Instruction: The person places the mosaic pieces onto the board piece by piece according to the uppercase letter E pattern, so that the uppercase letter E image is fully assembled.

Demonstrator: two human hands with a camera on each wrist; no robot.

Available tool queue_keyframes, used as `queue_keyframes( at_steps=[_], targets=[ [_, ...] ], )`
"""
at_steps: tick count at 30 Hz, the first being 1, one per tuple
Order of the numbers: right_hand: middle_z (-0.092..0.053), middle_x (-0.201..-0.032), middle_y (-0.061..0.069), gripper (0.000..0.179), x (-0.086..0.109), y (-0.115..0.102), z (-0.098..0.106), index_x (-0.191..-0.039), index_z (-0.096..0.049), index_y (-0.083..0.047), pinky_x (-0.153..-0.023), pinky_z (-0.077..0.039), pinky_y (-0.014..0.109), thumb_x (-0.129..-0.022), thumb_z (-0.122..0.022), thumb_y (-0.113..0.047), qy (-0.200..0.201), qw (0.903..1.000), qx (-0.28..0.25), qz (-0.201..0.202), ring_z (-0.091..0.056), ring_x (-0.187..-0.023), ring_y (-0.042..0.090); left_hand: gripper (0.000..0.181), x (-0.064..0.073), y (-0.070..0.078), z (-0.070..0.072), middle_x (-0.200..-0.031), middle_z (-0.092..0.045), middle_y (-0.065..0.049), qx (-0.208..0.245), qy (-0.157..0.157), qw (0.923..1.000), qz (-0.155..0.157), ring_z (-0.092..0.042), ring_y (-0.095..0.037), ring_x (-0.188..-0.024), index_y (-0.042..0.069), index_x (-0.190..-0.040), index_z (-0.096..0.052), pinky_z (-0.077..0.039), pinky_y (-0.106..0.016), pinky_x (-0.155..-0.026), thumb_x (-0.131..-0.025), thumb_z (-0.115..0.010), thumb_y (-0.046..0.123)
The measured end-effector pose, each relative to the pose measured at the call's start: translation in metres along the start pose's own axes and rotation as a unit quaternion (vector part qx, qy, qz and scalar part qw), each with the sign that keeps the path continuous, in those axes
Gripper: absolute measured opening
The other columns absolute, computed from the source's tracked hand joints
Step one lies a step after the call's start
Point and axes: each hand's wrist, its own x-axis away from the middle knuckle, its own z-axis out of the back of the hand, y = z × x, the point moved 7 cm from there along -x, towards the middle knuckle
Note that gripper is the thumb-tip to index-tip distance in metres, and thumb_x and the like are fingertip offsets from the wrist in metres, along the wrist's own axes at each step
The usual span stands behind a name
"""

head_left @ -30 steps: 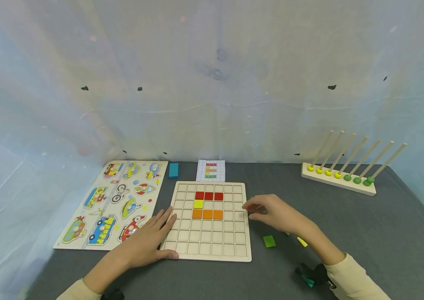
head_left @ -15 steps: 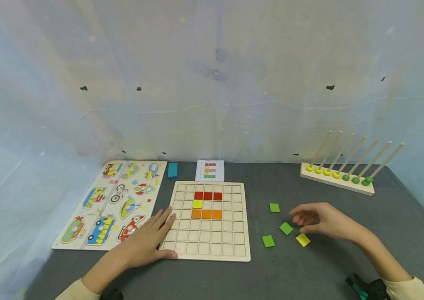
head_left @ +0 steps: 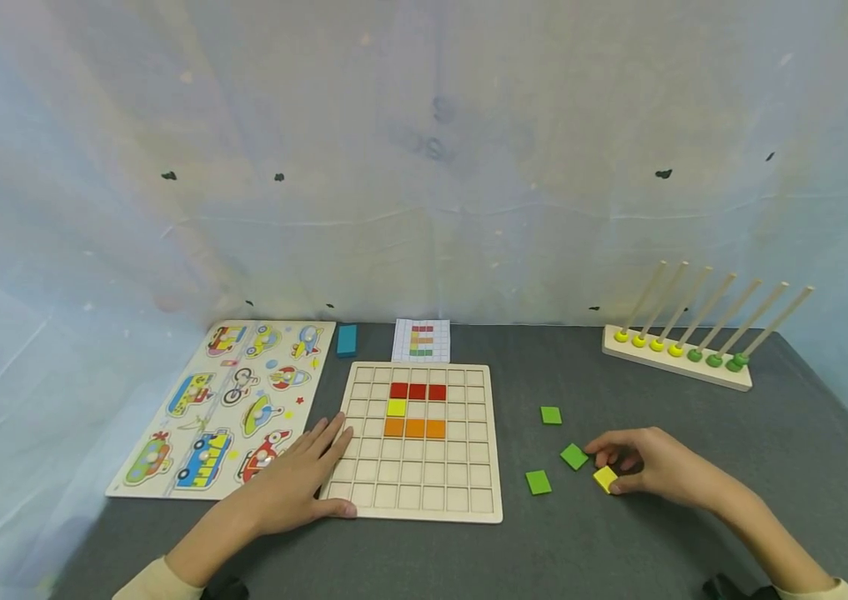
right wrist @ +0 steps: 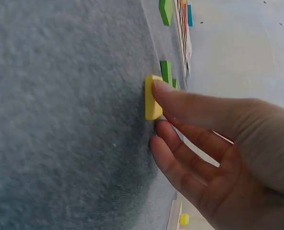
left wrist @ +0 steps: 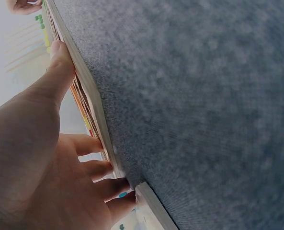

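My left hand (head_left: 296, 475) rests on the left edge of a wooden grid board (head_left: 431, 496), fingers spread and thumb on its near edge. Set in the board's cells are three red tiles (head_left: 418, 391), a yellow one and three orange tiles (head_left: 414, 427). To the right, my right hand (head_left: 656, 467) holds a loose yellow tile (head_left: 604, 477) at the table surface. In the right wrist view the thumb presses against this yellow tile (right wrist: 151, 108); the index fingertip is hidden behind. Three green tiles (head_left: 539, 482) lie between board and right hand.
A pattern card (head_left: 422, 341) lies behind the board, with a blue block (head_left: 347, 341) left of it. A vehicle puzzle board (head_left: 191, 417) lies at the left. Far right stands a peg rack (head_left: 674, 360) with yellow and green beads. A pale sheet hangs behind the table.
My right hand has moved from the board's right edge out to the right, then down to the yellow tile, where the thumb now touches it. The left hand has stayed in place.
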Motion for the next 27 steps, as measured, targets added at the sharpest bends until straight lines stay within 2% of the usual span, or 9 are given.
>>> queue_keyframes(
  at_steps=[9,17,22,27],
  targets=[
    [-0.061,-0.09,-0.004,0.041,0.005,-0.007,0.003,-0.117,-0.066,-0.003,-0.064,-0.054,0.024,-0.08,-0.08,-0.01,0.027,0.9994,0.024,-0.004,-0.059,-0.078,0.004,0.105,-0.001,0.0,0.0,-0.163,-0.011,-0.015,-0.001,-0.003,1.0,0.004,-0.013,-0.041,-0.147,0.005,-0.155,-0.026,-0.02,-0.057,-0.116,-0.082,-0.052,0.076],
    [-0.062,-0.086,-0.008,0.036,0.008,-0.014,0.005,-0.117,-0.067,-0.001,-0.06,-0.053,0.024,-0.083,-0.076,-0.007,0.038,0.9984,0.04,0.012,-0.058,-0.074,0.002,0.105,-0.002,0.002,0.001,-0.163,-0.013,-0.017,0.004,-0.003,1.0,0.001,-0.014,-0.042,-0.147,0.004,-0.155,-0.027,-0.02,-0.058,-0.115,-0.082,-0.053,0.075],
    [-0.063,-0.086,-0.008,0.034,0.003,-0.024,0.008,-0.117,-0.067,-0.001,-0.06,-0.053,0.024,-0.084,-0.075,-0.005,0.037,0.9981,0.047,0.016,-0.058,-0.075,0.001,0.104,-0.001,0.002,0.002,-0.162,-0.013,-0.017,0.006,-0.005,1.0,0.004,-0.014,-0.042,-0.147,0.004,-0.155,-0.027,-0.02,-0.058,-0.115,-0.082,-0.053,0.075],
    [-0.065,-0.087,-0.008,0.033,-0.008,-0.036,0.006,-0.117,-0.068,-0.003,-0.061,-0.053,0.024,-0.085,-0.075,-0.008,0.04,0.997,0.053,0.04,-0.059,-0.076,0.003,0.105,0.0,0.001,0.002,-0.162,-0.013,-0.017,0.006,-0.008,0.9999,0.006,-0.014,-0.043,-0.147,0.004,-0.155,-0.027,-0.02,-0.058,-0.115,-0.082,-0.054,0.075]
  ],
)
